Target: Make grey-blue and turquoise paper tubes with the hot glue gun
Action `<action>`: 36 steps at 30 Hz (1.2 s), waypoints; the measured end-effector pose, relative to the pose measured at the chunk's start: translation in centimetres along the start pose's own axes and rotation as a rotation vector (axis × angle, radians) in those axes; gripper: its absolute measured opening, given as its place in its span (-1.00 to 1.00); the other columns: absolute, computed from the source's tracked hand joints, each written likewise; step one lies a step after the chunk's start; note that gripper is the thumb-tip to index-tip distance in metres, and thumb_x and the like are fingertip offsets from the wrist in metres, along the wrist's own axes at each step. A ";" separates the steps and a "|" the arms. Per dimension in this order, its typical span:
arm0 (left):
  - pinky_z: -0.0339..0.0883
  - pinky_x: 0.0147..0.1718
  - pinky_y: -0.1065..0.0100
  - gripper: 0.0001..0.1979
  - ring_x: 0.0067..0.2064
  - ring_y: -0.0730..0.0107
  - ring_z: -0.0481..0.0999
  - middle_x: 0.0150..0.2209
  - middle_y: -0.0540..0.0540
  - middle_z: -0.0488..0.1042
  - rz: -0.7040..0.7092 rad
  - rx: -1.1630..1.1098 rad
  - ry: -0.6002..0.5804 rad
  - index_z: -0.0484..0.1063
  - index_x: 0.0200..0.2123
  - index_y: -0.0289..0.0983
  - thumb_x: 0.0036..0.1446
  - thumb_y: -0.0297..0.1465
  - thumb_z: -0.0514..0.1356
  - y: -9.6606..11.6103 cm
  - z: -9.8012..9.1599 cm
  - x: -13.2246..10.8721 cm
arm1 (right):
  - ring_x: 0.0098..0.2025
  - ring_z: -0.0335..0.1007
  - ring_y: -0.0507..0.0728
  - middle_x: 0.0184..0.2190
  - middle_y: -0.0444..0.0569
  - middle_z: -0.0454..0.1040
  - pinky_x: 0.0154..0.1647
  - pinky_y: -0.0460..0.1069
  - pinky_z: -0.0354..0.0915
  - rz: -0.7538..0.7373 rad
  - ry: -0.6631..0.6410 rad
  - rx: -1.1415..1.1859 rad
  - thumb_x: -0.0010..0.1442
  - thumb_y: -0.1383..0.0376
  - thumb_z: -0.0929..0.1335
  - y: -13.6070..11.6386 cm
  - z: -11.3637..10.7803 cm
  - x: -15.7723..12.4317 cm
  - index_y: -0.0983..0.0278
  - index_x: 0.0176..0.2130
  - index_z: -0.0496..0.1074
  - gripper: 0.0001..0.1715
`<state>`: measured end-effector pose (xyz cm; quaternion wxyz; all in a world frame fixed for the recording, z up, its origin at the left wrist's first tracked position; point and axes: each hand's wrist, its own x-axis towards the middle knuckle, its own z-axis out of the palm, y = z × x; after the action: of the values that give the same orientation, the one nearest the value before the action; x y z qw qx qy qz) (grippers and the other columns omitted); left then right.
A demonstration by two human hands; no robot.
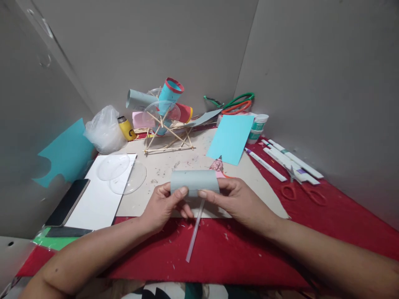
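Head view showed red cloth (237,253) stretching past the near edge of a flat beige board (252,172); above it, left hand (162,203) and right hand (238,201) fingers gripped a grey-blue paper tube (195,178) near both ends.

The tube (195,180) and right hand (241,203) hide most of the glue gun (217,165) and the upper end of the stick (195,234). The view's edges cut off both forearms (324,251). Blue paper (231,139) partly covers the tubs (261,121). Lettering on the markers (266,165) is too small to read.
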<state>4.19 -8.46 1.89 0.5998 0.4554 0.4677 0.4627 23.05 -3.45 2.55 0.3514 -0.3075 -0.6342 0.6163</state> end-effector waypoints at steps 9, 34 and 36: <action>0.35 -0.51 0.51 -0.73 -0.59 0.53 0.46 -0.60 -0.01 0.54 0.081 0.045 0.100 0.42 -0.35 -0.31 0.15 -0.19 0.25 0.3 -0.7 0.4 | -0.18 0.50 0.19 -0.30 -0.07 0.62 -0.03 0.07 0.35 0.009 0.088 0.185 0.04 0.03 0.48 0.5 -1.0 0.7 0.23 -0.21 0.61 -0.61; 0.42 -0.50 0.42 -0.73 -0.51 0.40 0.53 -0.48 -0.04 0.51 0.557 1.003 0.546 0.49 -0.28 -0.32 0.13 -0.22 0.19 10.7 -10.6 -0.3 | -0.30 0.51 0.35 -0.29 0.09 0.56 -0.48 0.05 0.18 0.021 -0.042 -1.441 0.17 0.10 0.29 0.6 -6.6 0.9 0.22 -0.33 0.46 -0.72; 0.38 -0.51 0.42 -0.74 -0.52 0.38 0.51 -0.54 -0.02 0.49 0.525 1.065 0.573 0.50 -0.32 -0.33 0.11 -0.23 0.20 10.9 -11.7 0.2 | -0.31 0.51 0.35 -0.28 0.09 0.57 -0.48 0.05 0.18 0.004 -0.036 -1.424 0.17 0.12 0.28 1.0 -6.7 1.1 0.22 -0.29 0.47 -0.74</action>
<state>-8.71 -5.26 10.85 0.0117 0.6477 0.6473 0.4017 27.91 1.28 1.61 0.0536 -0.4532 -0.8879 0.0579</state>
